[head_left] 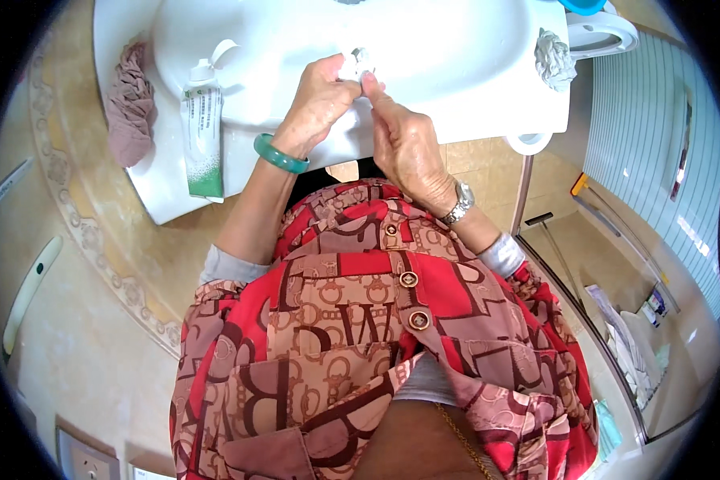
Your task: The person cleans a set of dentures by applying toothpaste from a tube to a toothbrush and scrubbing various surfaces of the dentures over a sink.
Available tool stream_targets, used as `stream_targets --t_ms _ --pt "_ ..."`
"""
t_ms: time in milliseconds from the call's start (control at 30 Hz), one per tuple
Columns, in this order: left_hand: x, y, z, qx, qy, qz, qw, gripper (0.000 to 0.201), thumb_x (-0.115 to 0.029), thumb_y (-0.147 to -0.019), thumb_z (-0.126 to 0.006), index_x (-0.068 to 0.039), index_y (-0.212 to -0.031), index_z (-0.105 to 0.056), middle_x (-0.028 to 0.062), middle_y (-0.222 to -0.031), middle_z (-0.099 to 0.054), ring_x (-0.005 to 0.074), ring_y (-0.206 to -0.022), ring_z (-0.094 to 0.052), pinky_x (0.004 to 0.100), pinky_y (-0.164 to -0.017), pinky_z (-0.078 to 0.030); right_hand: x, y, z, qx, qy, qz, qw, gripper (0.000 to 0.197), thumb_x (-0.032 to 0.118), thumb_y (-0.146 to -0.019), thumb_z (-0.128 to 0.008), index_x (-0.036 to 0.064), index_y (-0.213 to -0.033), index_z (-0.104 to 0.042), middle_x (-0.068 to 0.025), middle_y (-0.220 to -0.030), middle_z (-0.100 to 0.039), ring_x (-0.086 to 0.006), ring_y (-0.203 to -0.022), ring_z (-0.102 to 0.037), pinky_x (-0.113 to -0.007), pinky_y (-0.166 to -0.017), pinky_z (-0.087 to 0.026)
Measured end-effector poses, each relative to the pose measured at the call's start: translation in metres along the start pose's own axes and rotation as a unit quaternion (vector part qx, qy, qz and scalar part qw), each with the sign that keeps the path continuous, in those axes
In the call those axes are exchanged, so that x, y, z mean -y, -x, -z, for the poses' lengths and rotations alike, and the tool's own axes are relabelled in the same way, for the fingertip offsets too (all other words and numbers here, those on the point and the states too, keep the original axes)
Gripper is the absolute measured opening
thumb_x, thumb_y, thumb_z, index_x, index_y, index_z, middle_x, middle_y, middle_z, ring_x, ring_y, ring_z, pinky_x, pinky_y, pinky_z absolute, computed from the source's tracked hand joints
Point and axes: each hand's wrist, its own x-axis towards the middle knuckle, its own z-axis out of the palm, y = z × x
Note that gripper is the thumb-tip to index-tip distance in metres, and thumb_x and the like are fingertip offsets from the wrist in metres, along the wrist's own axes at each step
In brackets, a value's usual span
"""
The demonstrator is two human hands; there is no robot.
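Note:
Over the near edge of the white washbasin (456,96), my left hand (322,104), with a green bangle at its wrist, pinches a small white object (361,61) with a greyish patch. Its exact kind I cannot make out. My right hand (408,140), with a silver watch above it, is closed, and its fingertips press against the near side of the same object. Left of the hands lies a white and green squeeze tube (203,128) on the basin's rim, its flip cap raised. A crumpled mauve cloth (130,104) hangs over the left edge.
A crumpled pale grey cloth (555,60) sits on the basin's right rim. Part of a white toilet (604,34) and a blue container (582,5) show at the far right. Beyond a dark floor rail stand a squeegee (554,248) and a long-handled mop (616,232).

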Motion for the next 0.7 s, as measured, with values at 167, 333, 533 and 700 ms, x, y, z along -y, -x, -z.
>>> stream_targets --t_ms 167,333,533,700 --pt "-0.005 0.005 -0.002 0.009 -0.006 -0.004 1.000 0.016 0.006 -0.073 -0.052 0.003 -0.088 -0.058 -0.0002 -0.073 -0.054 0.0055 -0.058 -0.045 0.0202 -0.047 -0.035 -0.001 -0.012 0.004 0.030 0.003 -0.045 0.999 0.040 -0.006 -0.081 -0.049 -0.0059 -0.121 -0.052 -0.0206 -0.069 -0.064 -0.0190 -0.045 -0.056 -0.029 -0.043 -0.044" --pt "-0.008 0.005 -0.004 0.001 -0.005 -0.006 1.000 0.018 0.006 -0.074 -0.052 0.003 -0.090 -0.059 -0.0003 -0.073 -0.054 0.0056 -0.057 -0.045 0.0212 -0.047 -0.035 0.001 -0.001 0.006 0.039 -0.009 -0.046 0.998 0.043 -0.008 -0.079 -0.049 -0.0058 -0.122 -0.052 -0.0211 -0.071 -0.065 -0.0182 -0.050 -0.058 -0.030 -0.046 -0.046" --pt "-0.008 0.004 0.002 0.029 -0.030 0.024 0.999 0.028 0.005 -0.078 -0.050 0.003 -0.105 -0.057 0.0060 -0.095 -0.060 0.0134 -0.085 -0.057 0.0266 -0.076 -0.047 -0.005 -0.002 0.003 0.037 0.004 -0.004 0.999 0.045 -0.002 -0.078 -0.052 -0.0066 -0.123 -0.047 -0.0196 -0.062 -0.060 -0.0320 -0.051 -0.060 -0.035 -0.045 -0.048" --pt "-0.005 0.003 0.001 0.015 -0.025 -0.008 1.000 0.018 0.005 -0.074 -0.052 0.003 -0.090 -0.059 -0.0013 -0.074 -0.054 0.0057 -0.061 -0.046 0.0223 -0.051 -0.037 -0.010 -0.027 0.004 0.035 -0.012 -0.042 0.998 0.041 -0.005 -0.082 -0.050 -0.0053 -0.123 -0.050 -0.0190 -0.064 -0.062 -0.0181 -0.046 -0.056 -0.029 -0.044 -0.043"
